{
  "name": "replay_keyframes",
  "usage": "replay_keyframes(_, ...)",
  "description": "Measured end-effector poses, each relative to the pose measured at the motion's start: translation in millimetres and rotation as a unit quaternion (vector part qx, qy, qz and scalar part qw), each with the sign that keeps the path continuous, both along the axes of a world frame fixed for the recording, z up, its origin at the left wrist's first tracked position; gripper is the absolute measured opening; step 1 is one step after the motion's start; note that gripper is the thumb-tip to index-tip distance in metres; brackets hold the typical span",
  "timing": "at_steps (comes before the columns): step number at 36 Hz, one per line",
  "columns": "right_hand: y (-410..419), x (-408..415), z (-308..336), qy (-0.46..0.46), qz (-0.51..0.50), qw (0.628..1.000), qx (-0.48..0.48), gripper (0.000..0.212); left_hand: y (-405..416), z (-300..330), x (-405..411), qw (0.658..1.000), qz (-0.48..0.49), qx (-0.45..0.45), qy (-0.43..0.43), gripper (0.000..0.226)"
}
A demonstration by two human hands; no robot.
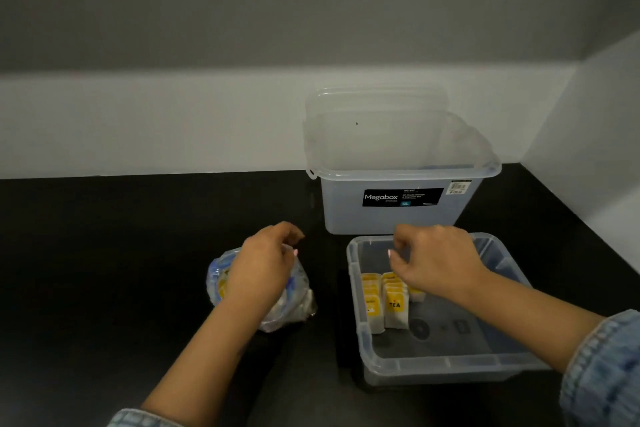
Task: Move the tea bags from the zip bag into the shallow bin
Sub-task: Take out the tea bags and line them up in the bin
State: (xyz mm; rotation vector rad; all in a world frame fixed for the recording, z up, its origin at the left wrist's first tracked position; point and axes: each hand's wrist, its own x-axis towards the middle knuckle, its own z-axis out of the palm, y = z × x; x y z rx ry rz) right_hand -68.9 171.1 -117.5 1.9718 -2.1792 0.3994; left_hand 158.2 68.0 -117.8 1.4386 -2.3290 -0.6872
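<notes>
A crumpled clear zip bag (294, 305) with blue print lies on the black counter left of centre, with yellow-labelled tea bags showing through it. My left hand (266, 260) rests on top of the bag, fingers curled on its upper edge. The shallow clear bin (450, 362) stands to the right. Several white and yellow tea bags (389, 302) lie in rows in its left half, one reading TEA. My right hand (436, 260) hovers over the bin's back part, fingers loosely curled; nothing shows in them.
A taller clear Megabox bin (398, 215) stands just behind the shallow bin, with a clear lid (377, 125) leaning inside it against the white wall. The wall corner closes in at the right. Black counter (104, 270) extends to the left.
</notes>
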Motion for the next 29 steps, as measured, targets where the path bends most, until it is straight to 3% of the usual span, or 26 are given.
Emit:
replay_keyframes(5,-13.9,24.5,4.7,-0.02,-0.013,0.997,-0.069,0.016,-17.0,2.4,24.9,0.98,0.041,-0.003,-0.196,0.031)
replay_keyframes(11,-21.4,60.7,14.5,-0.062,0.006,0.997,-0.047,0.021,-27.6,-8.0,28.8,0.946,0.004,-0.017,-0.324,0.036)
replay_keyframes(19,-36.6,109.6,21.5,-0.082,0.042,0.995,0.043,0.014,-31.9,-24.1,31.9,0.95,-0.005,-0.04,-0.309,0.055)
replay_keyframes(29,-70.7,158.6,-1.3,-0.011,0.045,0.983,0.179,0.028,-30.0,-28.5,39.2,0.949,-0.026,-0.101,-0.299,0.026)
